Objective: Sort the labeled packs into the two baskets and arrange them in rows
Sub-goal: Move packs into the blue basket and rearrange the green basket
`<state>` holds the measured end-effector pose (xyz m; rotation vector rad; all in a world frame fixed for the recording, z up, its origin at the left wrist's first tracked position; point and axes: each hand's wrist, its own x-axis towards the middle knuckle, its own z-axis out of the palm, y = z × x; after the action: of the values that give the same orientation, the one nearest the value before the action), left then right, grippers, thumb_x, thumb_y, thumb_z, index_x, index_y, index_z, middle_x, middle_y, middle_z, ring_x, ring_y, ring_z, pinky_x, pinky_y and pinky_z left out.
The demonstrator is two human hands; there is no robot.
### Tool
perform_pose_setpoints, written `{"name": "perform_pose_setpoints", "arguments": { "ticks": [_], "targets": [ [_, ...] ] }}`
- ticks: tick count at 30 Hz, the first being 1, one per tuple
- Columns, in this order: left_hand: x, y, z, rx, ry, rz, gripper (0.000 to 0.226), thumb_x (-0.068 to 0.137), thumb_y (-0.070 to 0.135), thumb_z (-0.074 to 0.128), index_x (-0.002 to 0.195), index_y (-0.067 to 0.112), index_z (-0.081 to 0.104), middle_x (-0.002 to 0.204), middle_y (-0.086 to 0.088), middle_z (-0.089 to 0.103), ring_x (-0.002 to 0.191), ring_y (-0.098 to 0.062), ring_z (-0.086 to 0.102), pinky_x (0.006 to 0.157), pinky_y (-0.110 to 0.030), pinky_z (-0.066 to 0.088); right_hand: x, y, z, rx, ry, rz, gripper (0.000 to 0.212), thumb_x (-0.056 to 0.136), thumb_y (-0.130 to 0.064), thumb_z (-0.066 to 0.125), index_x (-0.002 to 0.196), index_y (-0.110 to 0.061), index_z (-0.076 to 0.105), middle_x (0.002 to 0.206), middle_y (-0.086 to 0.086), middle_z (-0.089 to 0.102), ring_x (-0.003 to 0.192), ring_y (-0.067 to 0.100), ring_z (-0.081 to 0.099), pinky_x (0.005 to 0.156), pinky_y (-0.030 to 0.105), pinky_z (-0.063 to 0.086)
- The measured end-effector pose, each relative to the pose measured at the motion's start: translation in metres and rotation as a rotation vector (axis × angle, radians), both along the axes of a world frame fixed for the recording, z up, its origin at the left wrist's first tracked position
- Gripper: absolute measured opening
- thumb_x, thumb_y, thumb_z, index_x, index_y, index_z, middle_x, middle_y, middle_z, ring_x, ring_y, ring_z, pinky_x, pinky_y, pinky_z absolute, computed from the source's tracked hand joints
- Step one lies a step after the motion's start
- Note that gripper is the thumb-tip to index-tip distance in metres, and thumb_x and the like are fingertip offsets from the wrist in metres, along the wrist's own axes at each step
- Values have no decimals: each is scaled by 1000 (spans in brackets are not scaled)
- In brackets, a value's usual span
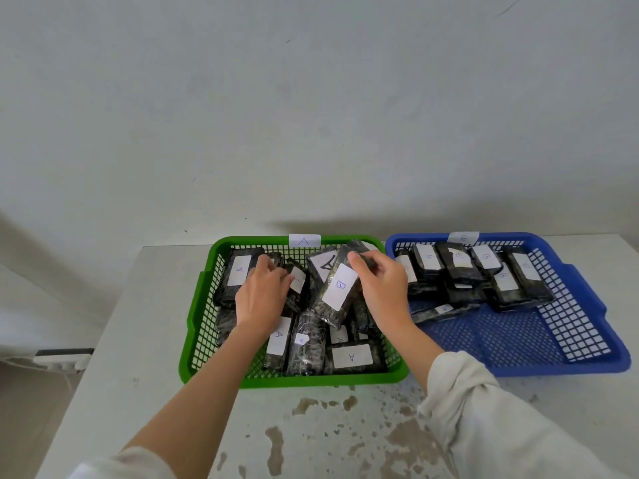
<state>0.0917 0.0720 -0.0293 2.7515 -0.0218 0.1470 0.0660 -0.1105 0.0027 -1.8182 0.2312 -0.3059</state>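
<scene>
A green basket tagged A holds several dark wrapped packs with white labels, lying jumbled. My right hand grips the top end of a tilted pack labelled B, raised above that pile. My left hand reaches into the left half of the green basket, its fingers closed around a small dark pack beside a pack labelled A. To the right stands a blue basket tagged B, with several B packs lined up along its far side.
Both baskets stand side by side on a white table against a pale wall. The table's front has brown worn patches. The near half of the blue basket shows bare mesh. A white object sits off the table's left edge.
</scene>
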Motion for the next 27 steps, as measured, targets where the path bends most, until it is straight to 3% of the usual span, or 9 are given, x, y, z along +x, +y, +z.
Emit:
{"name": "perform_pose_setpoints", "arguments": {
  "ticks": [2,5,7,9,11,14,19,25,27],
  "targets": [
    [-9,5,9,-307,10,-24,40,94,51,42,97,20,67,96,3,59,77,-17,58,56,-32,43,1,13,3,-42,-27,98,21,86,-29,64,74,-12,69,70,3,66,69,18,60,64,31,44],
    [-23,20,21,-700,294,-169,25,83,58,56,96,38,63,83,15,68,82,-3,63,70,-18,49,5,39,6,-89,-21,235,22,86,-34,64,82,-13,72,76,-3,69,74,7,62,70,23,47],
    [-28,37,23,-833,369,-153,35,78,47,71,104,25,64,93,6,73,91,-11,68,81,-24,54,10,58,5,-40,28,277,21,87,-38,62,83,-18,70,70,-8,66,64,2,61,62,18,46],
    [-31,59,26,-925,289,-48,25,79,33,74,96,15,68,88,-2,75,84,-20,71,75,-30,59,15,76,0,69,144,269,24,90,-41,56,88,-19,66,65,-4,63,51,5,57,52,22,46],
    [-34,84,27,-974,191,87,15,80,26,73,90,15,68,82,-3,75,78,-21,72,67,-30,60,21,93,-7,43,258,291,28,95,-39,50,96,-14,63,78,4,65,59,13,60,56,32,53],
    [-36,115,27,-985,120,215,9,82,24,72,88,19,68,77,2,75,73,-16,72,60,-23,57,27,118,-20,-281,363,397,36,95,-39,48,112,-8,56,106,9,63,90,24,62,78,40,51],
    [-37,134,24,-981,67,281,5,85,25,69,88,27,67,82,3,75,74,-12,71,59,-20,55,31,155,-30,-630,394,308,62,86,-52,57,124,-5,44,115,12,59,104,31,58,64,32,39],
    [-34,129,17,-942,33,310,3,84,29,69,85,30,66,81,5,74,71,-10,70,56,-16,52,38,161,-27,-571,517,245,51,80,-38,71,114,-7,49,104,8,62,96,29,62,54,29,35],
    [-34,127,15,-949,25,320,3,85,28,69,85,30,66,80,5,74,71,-11,70,55,-17,52,42,162,-26,-512,568,262,37,79,-33,73,97,-9,51,92,6,58,87,27,60,51,27,33]
  ]
}}
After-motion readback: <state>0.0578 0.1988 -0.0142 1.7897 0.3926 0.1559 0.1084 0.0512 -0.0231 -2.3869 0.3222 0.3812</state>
